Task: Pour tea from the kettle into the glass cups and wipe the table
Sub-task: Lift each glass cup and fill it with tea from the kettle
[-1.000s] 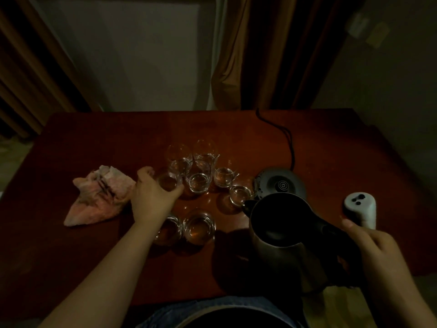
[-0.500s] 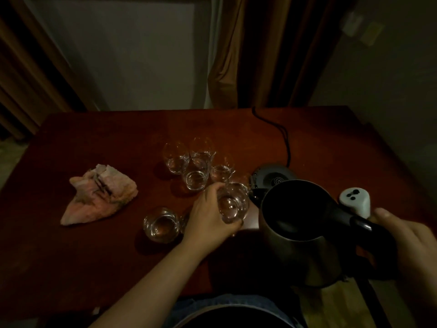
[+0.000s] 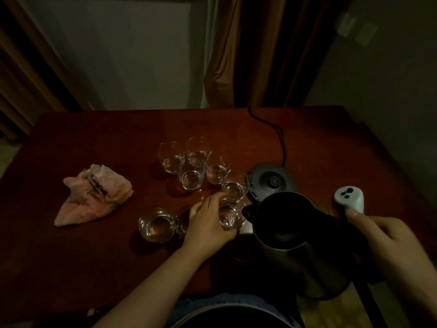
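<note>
My right hand [image 3: 387, 242] grips the black handle of the steel kettle [image 3: 290, 242], lid open, held above the table's near right edge with its spout pointing left. My left hand [image 3: 208, 223] is wrapped around a glass cup [image 3: 230, 216] right at the spout. Several more glass cups [image 3: 191, 178] cluster behind, and one cup [image 3: 156, 224] holding amber liquid stands to the left of my hand. Another cup beside it is partly hidden by my fingers. A crumpled pink cloth [image 3: 94, 195] lies on the red-brown table [image 3: 94, 256] at the left.
The kettle's round base [image 3: 272, 181] sits behind the kettle, its black cord [image 3: 279, 136] running to the table's far edge. A white controller [image 3: 350, 197] stands at the right. Curtains and a wall are beyond the table.
My left hand left the far-left cups, took one glass cup and brought it right to the spout. The kettle rose and shifted slightly right.
</note>
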{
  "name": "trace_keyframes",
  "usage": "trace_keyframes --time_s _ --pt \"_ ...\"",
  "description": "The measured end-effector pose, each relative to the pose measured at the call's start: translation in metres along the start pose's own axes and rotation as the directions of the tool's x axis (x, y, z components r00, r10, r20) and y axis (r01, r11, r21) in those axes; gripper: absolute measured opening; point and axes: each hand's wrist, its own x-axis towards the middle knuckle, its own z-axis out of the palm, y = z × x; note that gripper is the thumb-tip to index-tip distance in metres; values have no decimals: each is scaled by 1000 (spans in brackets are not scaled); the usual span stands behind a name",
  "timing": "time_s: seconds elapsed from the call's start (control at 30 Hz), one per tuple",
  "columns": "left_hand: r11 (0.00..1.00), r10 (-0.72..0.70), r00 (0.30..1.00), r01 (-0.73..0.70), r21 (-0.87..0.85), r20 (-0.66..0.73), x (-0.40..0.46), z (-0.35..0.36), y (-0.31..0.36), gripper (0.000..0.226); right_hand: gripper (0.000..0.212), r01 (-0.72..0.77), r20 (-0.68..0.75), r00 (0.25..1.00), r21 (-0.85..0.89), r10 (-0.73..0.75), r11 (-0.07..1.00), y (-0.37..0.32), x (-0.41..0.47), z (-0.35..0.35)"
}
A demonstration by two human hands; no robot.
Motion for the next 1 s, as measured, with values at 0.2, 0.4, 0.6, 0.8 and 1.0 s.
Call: trace_keyframes --time_s 0.2,0.4,0.6,0.8,1.0 --pt "999 4 1000 -4 43 10 1 1 -3 75 61 35 -32 999 -10 -35 999 -5 3 1" --pt "998 16 1000 -15 68 -21 3 1 -5 73 47 41 -23 999 -85 -43 996 -13 7 1" --pt "998 15 999 -12 69 -30 5 1 -8 75 42 35 -3 999 -100 -36 994 -8 12 -1" --pt "999 1 999 0 53 -34 5 -1 -7 78 41 57 5 998 -110 -57 992 -7 14 -2" --pt "999 -27 999 29 35 -39 7 -5 -5 79 37 76 23 997 -103 -74 992 -8 15 0"
